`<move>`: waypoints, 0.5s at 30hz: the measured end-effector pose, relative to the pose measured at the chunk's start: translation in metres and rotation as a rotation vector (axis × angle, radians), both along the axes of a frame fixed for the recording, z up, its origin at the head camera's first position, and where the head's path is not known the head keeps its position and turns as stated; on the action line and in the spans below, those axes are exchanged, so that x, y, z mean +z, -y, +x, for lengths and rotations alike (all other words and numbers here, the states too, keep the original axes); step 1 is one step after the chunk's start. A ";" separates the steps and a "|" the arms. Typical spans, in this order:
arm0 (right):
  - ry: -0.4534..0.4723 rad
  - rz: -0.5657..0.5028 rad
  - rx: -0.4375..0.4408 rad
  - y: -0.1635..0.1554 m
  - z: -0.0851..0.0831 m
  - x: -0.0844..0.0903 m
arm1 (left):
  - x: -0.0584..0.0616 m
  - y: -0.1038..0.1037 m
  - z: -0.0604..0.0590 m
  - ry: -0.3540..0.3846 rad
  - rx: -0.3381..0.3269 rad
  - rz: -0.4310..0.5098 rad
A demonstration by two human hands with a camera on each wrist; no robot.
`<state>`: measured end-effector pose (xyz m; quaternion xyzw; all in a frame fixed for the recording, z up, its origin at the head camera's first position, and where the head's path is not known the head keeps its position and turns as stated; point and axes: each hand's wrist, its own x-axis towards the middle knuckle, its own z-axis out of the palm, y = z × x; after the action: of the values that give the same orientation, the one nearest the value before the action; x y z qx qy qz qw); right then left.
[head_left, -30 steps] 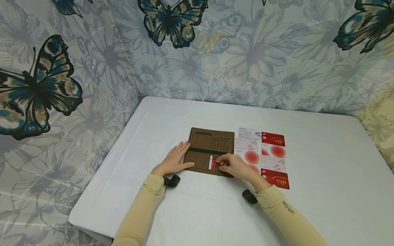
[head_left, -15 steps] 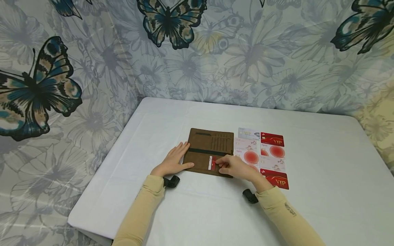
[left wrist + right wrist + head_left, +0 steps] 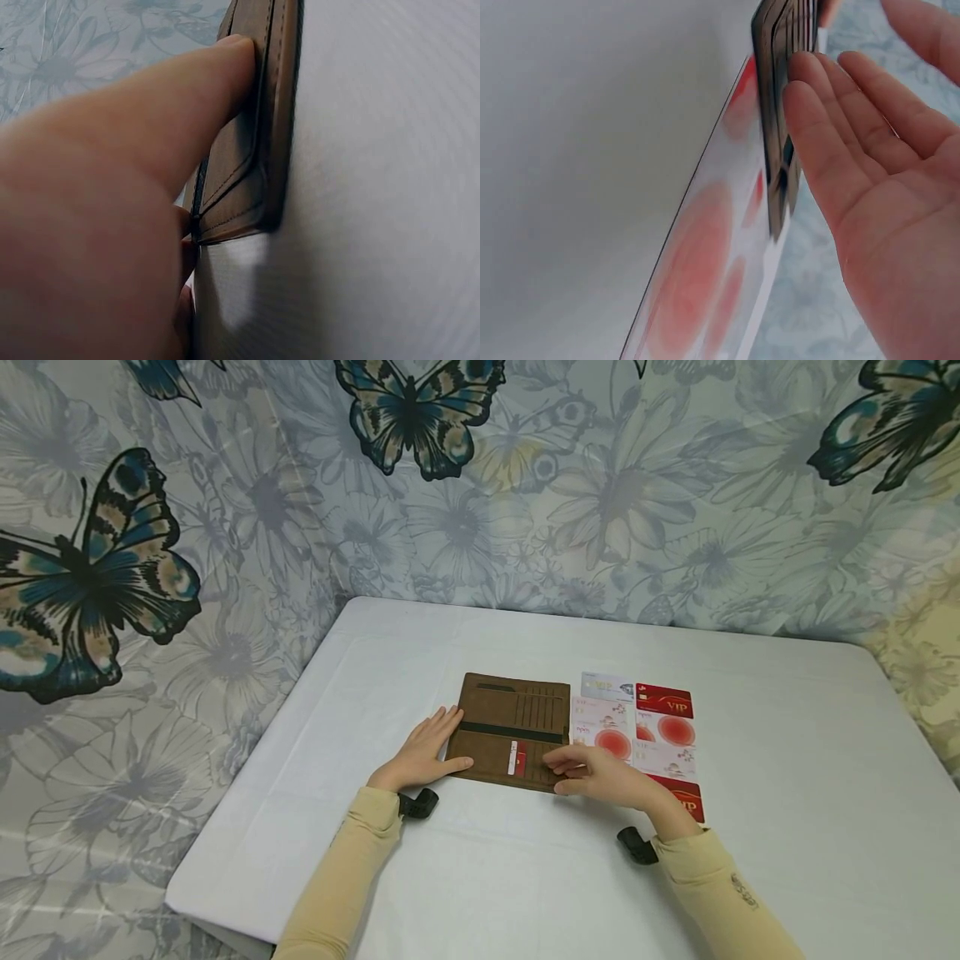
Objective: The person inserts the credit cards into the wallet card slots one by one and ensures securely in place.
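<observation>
Beside wallet — loose cards; right hand overlaps some.

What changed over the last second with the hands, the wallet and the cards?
The right hand let go of the red card in the wallet slot and drew back to the right, fingers now straight over the wallet's right edge; the card stays tucked in the slot. The left hand still rests flat on the wallet's left edge. The cards on the table have not moved.

One brown wallet, one red card tucked in it, eight loose cards beside it, two hands, one table
</observation>
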<state>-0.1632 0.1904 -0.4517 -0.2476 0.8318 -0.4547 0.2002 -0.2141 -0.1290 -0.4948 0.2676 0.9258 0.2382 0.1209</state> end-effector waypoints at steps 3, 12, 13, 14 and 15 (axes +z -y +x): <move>0.023 -0.024 -0.034 -0.010 0.003 0.001 | 0.001 0.000 0.000 0.013 0.001 -0.005; 0.011 0.033 -0.155 -0.039 0.011 0.001 | 0.001 0.000 0.000 0.019 0.004 -0.003; 0.010 0.034 -0.167 -0.041 0.012 0.001 | 0.001 0.000 0.000 0.019 0.004 -0.002; 0.009 0.034 -0.175 -0.043 0.013 0.001 | 0.000 0.000 0.000 0.017 0.004 -0.001; 0.004 0.034 -0.178 -0.045 0.013 0.000 | 0.000 0.000 0.000 0.015 0.003 0.001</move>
<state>-0.1498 0.2359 -0.4516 -0.1683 0.8578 -0.4568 0.1646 -0.2142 -0.1288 -0.4949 0.2643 0.9252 0.2407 0.1275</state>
